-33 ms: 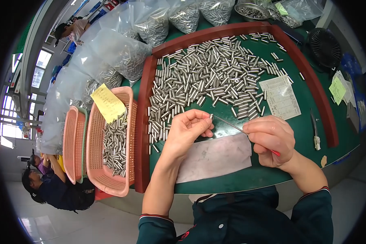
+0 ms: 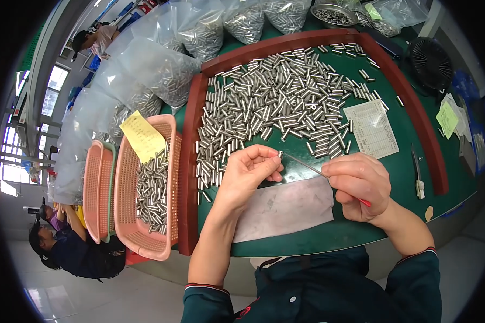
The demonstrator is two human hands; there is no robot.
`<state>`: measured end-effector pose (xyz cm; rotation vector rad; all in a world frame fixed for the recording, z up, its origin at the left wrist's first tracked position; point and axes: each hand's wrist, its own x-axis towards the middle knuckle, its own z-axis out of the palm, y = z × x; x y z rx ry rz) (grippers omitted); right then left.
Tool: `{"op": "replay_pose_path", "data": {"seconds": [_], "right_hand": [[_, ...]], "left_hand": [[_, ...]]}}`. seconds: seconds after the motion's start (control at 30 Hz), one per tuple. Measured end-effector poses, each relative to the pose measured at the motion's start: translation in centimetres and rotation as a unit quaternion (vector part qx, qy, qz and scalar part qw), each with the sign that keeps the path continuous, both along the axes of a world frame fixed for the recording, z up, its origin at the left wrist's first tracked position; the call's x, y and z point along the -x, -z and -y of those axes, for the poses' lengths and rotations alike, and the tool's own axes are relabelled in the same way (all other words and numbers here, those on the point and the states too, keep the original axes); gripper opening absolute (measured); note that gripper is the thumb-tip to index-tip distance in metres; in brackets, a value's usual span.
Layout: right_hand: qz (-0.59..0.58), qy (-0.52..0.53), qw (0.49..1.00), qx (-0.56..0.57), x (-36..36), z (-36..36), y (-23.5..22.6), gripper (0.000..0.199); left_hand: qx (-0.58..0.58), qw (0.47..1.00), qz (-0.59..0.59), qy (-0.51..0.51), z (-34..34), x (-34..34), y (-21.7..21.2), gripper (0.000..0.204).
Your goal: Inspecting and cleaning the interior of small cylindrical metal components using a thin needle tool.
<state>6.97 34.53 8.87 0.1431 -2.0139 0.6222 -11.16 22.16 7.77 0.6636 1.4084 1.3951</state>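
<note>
Comparing this moment with the picture just before, you see no visible change, so the piece between your fingers is at the same stage of handling. The green tabletop (image 2: 404, 188) spreads beneath your fingers, bounded by a red-brown frame (image 2: 190, 161). Clear bags (image 2: 172, 75) full of metal pins stand beyond your fingers and to their left. Nearer on that left, a pink basket (image 2: 125, 188) holds more pins and a yellow note (image 2: 144, 136); the contents of the slimmer basket (image 2: 94, 188) beside it are hard to tell. Loose pins (image 2: 275, 91) lie heaped ahead of your fingers, a grey cloth (image 2: 285, 210) just below them. Your right hand (image 2: 361, 185) pinches a thin red-ended tool (image 2: 304, 164), pointing at the small metal pin (image 2: 280, 154) pinched in your left hand (image 2: 253, 169).
</note>
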Motion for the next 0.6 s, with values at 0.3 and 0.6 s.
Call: {"op": "replay_pose_path", "data": {"seconds": [0.3, 0.6], "right_hand": [[0.001, -0.002, 1.000, -0.002, 0.12, 0.17, -0.01, 0.019], [0.041, -0.008, 0.999, 0.012, 0.71, 0.86, 0.08, 0.017]], "left_hand": [[-0.001, 1.000, 0.006, 0.001, 0.09, -0.02, 0.25, 0.010], [0.002, 0.999, -0.026, -0.022, 0.04, -0.49, 0.58, 0.009]]}}
